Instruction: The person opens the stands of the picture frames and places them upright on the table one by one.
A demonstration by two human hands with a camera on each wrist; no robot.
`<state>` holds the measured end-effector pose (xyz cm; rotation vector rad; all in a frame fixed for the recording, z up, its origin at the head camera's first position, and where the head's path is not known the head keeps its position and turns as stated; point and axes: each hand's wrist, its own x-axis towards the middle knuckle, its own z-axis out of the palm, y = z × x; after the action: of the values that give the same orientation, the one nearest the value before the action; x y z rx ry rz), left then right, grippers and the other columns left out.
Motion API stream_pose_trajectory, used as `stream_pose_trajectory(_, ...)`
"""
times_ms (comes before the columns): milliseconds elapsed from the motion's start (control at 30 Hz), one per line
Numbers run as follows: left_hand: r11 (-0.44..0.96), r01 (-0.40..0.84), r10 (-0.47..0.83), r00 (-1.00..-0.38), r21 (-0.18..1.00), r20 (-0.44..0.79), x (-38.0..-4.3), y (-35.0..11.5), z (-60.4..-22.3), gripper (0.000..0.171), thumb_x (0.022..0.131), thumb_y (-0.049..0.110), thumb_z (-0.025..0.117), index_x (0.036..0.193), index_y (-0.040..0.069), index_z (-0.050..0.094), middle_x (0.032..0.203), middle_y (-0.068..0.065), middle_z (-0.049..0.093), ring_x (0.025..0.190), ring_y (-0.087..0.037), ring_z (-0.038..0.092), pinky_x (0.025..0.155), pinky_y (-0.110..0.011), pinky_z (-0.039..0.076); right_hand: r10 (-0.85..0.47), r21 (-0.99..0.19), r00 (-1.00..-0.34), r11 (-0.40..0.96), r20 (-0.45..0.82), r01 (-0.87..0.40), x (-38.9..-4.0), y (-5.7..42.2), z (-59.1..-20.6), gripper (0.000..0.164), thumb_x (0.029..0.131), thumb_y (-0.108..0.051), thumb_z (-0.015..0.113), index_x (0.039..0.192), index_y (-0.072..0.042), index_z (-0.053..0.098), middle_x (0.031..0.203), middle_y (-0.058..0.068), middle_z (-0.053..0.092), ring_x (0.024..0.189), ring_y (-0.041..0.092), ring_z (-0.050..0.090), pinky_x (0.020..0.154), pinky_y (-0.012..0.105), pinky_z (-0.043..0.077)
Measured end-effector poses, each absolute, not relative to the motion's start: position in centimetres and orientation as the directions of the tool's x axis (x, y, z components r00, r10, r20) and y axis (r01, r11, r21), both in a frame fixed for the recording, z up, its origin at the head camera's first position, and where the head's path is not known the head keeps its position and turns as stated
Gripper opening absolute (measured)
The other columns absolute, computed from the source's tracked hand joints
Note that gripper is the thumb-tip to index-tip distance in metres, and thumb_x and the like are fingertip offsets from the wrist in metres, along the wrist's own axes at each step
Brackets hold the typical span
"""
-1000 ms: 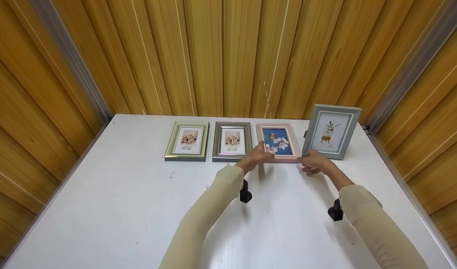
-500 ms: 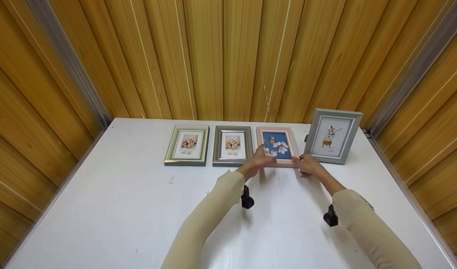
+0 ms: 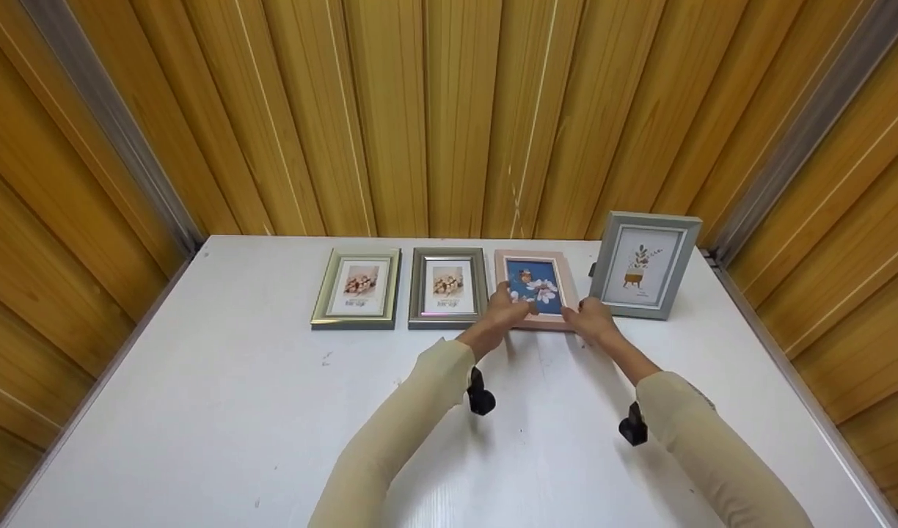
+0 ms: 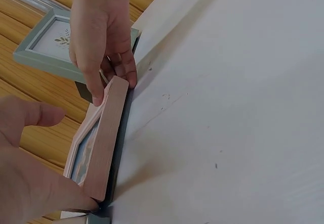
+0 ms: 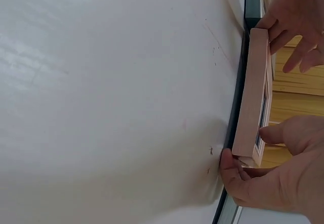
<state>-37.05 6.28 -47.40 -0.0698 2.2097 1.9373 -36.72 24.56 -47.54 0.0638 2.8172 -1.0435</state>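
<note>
A pink photo frame [image 3: 532, 323] with a blue flower picture lies face up at the back of the white table [image 3: 449, 455]. At its near left corner my left hand [image 3: 499, 317] touches it with fairly straight fingers; the thumb [image 4: 45, 115] stands apart above the picture. My right hand [image 3: 592, 323] pinches the near right corner, thumb [image 5: 272, 133] on the face and fingertips [image 5: 229, 155] low at the edge. Just right of it a grey-green photo frame [image 3: 676, 286] stands upright, showing a plant print. The pink frame's back is hidden.
Left of the pink frame lie a silver-grey photo frame [image 3: 418, 293] and a gold-green photo frame [image 3: 324, 293], both face up in the same row. Wood-look panels [image 3: 390, 110] rise right behind the table's far edge and along both sides.
My right hand has moved left from beside the standing frame to the pink frame's near right corner and now pinches it. The left hand stays at the left corner.
</note>
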Motion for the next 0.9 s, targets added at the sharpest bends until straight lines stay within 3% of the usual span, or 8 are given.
stream_pose_trajectory(233,0.141,-0.205,-0.003,-0.978,0.969,-0.207,-36.7,6.6,-47.2,0.078,0.081,0.007,0.069,0.153,0.001,0.038,0.15,-0.023,0.05,0.138,-0.034,0.05,0.117,-0.043,0.042,-0.033,-0.655,-0.975,0.746,-0.219,0.122,-37.0,24.5,-47.8,0.052,0.106,-0.017,0.04,0.133,0.027,0.045,0.127,0.04,0.058,0.106,0.036,0.058,0.102,0.051,0.051)
stream_pose_trajectory(533,0.125,-0.247,-0.064,-0.969,0.961,-0.241,-36.6,6.7,-45.6,0.076,0.082,0.009,0.071,0.152,0.005,0.041,0.155,-0.018,0.047,0.14,-0.03,0.048,0.118,-0.042,0.041,-0.067,-0.762,-0.943,0.608,-0.326,0.221,-37.1,24.7,-45.9,0.061,0.107,-0.018,0.043,0.145,0.026,0.028,0.148,0.042,0.039,0.135,0.043,0.046,0.119,0.052,0.038)
stream_pose_trajectory(900,0.024,-0.263,-0.124,-0.958,0.964,-0.258,-36.4,5.6,-44.7,0.064,0.081,0.007,0.068,0.143,0.004,0.049,0.144,-0.017,0.055,0.13,-0.029,0.054,0.112,-0.041,0.046,-0.039,-0.813,-0.908,0.463,-0.416,0.353,-36.7,24.9,-44.2,0.064,0.108,-0.019,0.047,0.154,0.017,0.02,0.157,0.032,0.035,0.131,0.031,0.049,0.12,0.043,0.039)
